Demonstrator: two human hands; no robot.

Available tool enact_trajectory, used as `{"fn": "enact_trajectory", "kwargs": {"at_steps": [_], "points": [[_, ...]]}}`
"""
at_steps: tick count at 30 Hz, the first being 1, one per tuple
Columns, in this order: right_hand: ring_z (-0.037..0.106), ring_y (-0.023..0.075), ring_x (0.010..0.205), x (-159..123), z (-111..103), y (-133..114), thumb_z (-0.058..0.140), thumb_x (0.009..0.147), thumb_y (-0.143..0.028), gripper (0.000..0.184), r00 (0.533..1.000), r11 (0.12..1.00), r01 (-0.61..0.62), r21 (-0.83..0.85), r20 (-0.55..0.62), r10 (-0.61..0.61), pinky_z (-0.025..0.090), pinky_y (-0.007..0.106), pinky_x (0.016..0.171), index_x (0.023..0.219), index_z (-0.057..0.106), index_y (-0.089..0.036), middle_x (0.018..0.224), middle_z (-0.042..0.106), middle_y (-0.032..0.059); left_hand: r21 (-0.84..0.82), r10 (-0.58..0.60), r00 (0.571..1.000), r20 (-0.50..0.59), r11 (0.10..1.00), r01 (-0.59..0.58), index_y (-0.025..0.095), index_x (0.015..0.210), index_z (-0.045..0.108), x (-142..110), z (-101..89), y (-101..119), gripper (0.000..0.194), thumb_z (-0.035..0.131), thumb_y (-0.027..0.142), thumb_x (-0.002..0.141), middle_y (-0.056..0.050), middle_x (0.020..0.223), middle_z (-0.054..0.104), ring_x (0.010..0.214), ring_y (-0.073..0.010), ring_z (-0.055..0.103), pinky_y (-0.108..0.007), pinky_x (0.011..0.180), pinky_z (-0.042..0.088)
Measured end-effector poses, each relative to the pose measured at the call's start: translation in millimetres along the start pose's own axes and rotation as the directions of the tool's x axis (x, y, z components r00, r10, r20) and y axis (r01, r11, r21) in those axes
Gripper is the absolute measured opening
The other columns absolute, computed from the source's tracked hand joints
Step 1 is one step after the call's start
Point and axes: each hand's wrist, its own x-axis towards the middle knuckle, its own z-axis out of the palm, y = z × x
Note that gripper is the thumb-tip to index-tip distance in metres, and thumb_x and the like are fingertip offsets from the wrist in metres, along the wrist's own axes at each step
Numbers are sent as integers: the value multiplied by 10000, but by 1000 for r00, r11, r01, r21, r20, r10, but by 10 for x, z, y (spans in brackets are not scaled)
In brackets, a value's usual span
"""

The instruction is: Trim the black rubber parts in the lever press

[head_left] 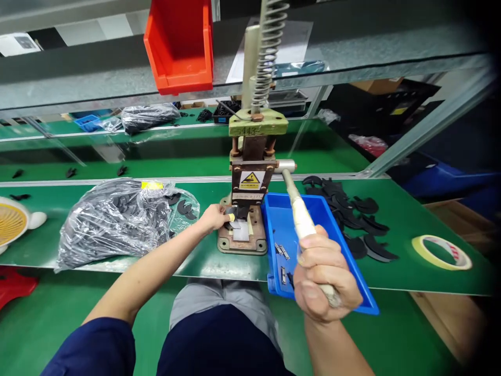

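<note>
Worn, rust-stained metal and chipped green-yellow paint mark the press (254,151), its coil spring (270,52) of bare metal with a dull shine; pale, wrinkled wrapping covers the lever (301,211); matt black crescent pieces (344,208), plastic-looking, contrast with the smooth, glossy green work surface (415,219); crinkled clear plastic forms a shiny bag (117,219); smooth moulded plastic makes up the blue tray (277,219) and the red bin (183,83); the shelf edge (371,55) is mottled grey metal; navy cloth (219,344) and grey trousers (195,308) look soft and matt
</note>
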Motion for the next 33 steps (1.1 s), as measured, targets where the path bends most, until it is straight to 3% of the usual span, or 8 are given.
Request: {"fn": "enact_trajectory", "kwargs": {"at_steps": [9,14,19,22,24,27,30,33], "points": [[603,201,759,819,233,-48,704,767,-400,311,966,981,187,51,-192,-174,523,451,819,1047,644,-277,814,607,5,-574,-42,994,98,814,91,126,758,568,-127,45,-45,345,876,147,605,28,630,630,515,-101,610,-248,540,559],[536,296,1295,1066,345,-103,644,840,-297,507,994,997,36,74,-109,-28,384,551,1152,1339,562,-329,1344,572,60,-657,40,995,89,753,29,106,803,631,-366,-127,-144,393,906,195,537,8,656,667,534,-107,619,-233,525,545],[465,281,1393,467,376,-120,678,842,-253,587,928,938,-340,66,-134,346,412,548,1137,1396,497,-319,1476,498,69,-649,143,983,115,760,-35,97,808,686,-642,-363,-206,420,918,266,501,-4,679,686,576,-119,626,-225,549,518],[537,228,1292,-49,436,-94,684,849,-382,455,579,579,-814,49,152,801,451,447,1101,1283,590,-282,1362,595,70,-632,209,965,157,773,-65,96,863,716,-784,-464,-229,425,906,267,524,-29,763,722,661,-142,660,-260,656,550],[635,215,1096,-301,518,-64,697,830,-442,400,317,332,-943,12,332,888,536,382,939,1159,661,-217,1170,688,97,-601,240,953,186,795,-83,101,914,726,-862,-504,-240,430,892,263,552,-52,836,741,719,-160,680,-276,705,556],[652,172,709,-489,645,-35,670,832,-491,377,56,57,-998,14,537,842,518,294,604,962,688,-138,785,693,80,-548,278,935,222,828,-115,112,954,730,-957,-533,-250,414,870,252,590,-71,902,751,773,-172,692,-281,741,552],[569,124,562,-550,704,-42,664,823,-476,347,-120,-190,-981,24,700,704,425,240,489,870,649,-132,641,599,19,-525,322,914,247,837,-152,122,962,737,-1028,-542,-261,369,843,248,632,-74,926,754,805,-173,691,-278,772,546],[500,88,540,-616,701,-56,655,818,-452,326,-182,-347,-937,37,797,576,358,198,459,902,630,-139,623,525,-22,-506,362,889,282,843,-183,126,980,747,-1073,-538,-270,339,816,249,671,-77,930,757,820,-178,690,-279,786,542]]}}
